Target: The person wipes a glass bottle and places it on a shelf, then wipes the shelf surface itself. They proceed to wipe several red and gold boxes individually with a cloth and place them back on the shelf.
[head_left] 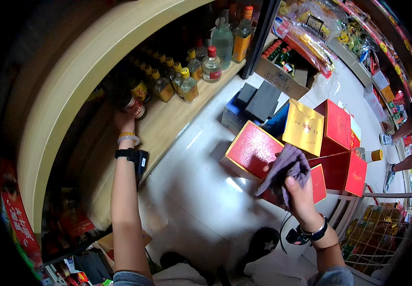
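Observation:
On the wooden shelf, my left hand (124, 121) is wrapped around a dark glass bottle (137, 108) with a red and white label. Shadow hides the bottle's far end. Behind it stands another dark bottle (140, 91) with a yellow label. Several small clear bottles with yellow caps (189, 87) are grouped to the right, beside a clear bottle with a red cap (212, 66). My right hand (300, 195) grips a crumpled purple cloth (288, 168) above the floor, in front of a red gift box (254, 148).
Gold (303, 127) and red boxes (338, 125) stand on the tiled floor (191, 193). Behind are dark boxes (263, 102) and a carton of bottles (281, 78). A wire basket (374, 232) is at right; another person's legs (404, 146) are beyond. The shelf's front edge (191, 123) runs diagonally.

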{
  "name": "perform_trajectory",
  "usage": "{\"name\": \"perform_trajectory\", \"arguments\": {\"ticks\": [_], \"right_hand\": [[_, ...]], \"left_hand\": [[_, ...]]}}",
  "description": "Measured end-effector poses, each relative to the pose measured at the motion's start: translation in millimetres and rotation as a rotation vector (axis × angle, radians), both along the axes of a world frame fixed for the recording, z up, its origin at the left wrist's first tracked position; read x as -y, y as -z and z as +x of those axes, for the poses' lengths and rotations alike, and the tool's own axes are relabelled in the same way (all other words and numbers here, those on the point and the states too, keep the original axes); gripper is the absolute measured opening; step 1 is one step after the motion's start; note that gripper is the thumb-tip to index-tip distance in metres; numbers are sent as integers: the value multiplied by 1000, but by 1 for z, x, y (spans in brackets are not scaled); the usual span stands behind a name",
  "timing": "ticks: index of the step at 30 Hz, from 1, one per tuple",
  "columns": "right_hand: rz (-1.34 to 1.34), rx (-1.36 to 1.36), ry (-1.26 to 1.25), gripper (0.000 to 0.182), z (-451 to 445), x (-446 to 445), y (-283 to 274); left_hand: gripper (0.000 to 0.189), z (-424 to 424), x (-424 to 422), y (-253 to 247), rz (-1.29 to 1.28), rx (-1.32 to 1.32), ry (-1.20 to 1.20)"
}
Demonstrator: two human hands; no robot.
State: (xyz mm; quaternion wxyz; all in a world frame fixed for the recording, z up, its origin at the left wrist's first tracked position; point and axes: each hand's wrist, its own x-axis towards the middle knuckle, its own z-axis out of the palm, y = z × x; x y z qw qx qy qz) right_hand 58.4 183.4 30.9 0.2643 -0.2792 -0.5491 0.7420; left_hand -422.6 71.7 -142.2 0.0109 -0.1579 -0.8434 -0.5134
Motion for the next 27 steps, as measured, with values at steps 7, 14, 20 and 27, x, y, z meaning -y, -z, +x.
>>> {"name": "perform_trajectory", "arguments": {"ticks": [7, 14, 20, 27], "right_hand": [[-45, -45, -28, 63, -4, 1, 1], [-6, -30, 13, 64, 5, 3, -5], [-28, -58, -4, 60, 10, 5, -2], [1724, 235, -459, 59, -8, 29, -63]], "left_hand": [[66, 7, 0, -13, -10, -34, -63], [64, -8, -6, -2, -11, -140, -70], [73, -26, -12, 32, 224, -190, 112], [80, 124, 8, -12, -65, -258, -87]]}}
